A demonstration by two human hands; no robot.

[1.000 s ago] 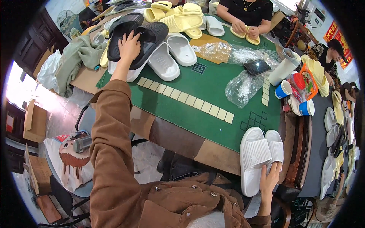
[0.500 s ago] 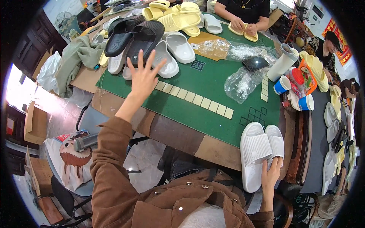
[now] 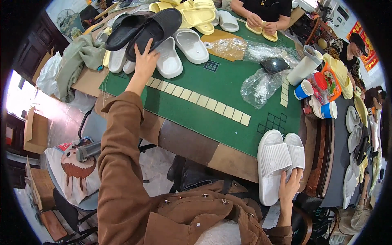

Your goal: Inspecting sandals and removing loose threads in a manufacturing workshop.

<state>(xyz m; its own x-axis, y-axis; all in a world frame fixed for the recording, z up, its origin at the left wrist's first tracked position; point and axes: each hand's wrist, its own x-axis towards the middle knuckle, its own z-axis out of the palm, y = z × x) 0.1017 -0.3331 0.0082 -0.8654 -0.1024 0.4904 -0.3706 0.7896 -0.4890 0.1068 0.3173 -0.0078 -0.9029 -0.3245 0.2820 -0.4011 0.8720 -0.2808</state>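
Observation:
My left hand reaches to the pile at the far left. Its fingers and thumb grip the heel end of a black ribbed slipper. Against that slipper lies a second black slipper. Just right of the hand, a white slipper rests on the green table mat; another white slipper lies beyond it. At the near right table edge my right hand holds a pair of white ribbed slippers side by side, toes pointing away. Its fingertips are partly hidden by the slippers.
Yellow slippers are heaped at the back. A clear plastic bag, a phone-like black device, a white bottle and blue paper cups stand or lie to the right. Across the table a person's hands handle yellow slippers.
My left hand has come down from hovering with spread fingers and closed on the black slipper, which has turned and shifted slightly. My right hand keeps its hold on the white slippers.

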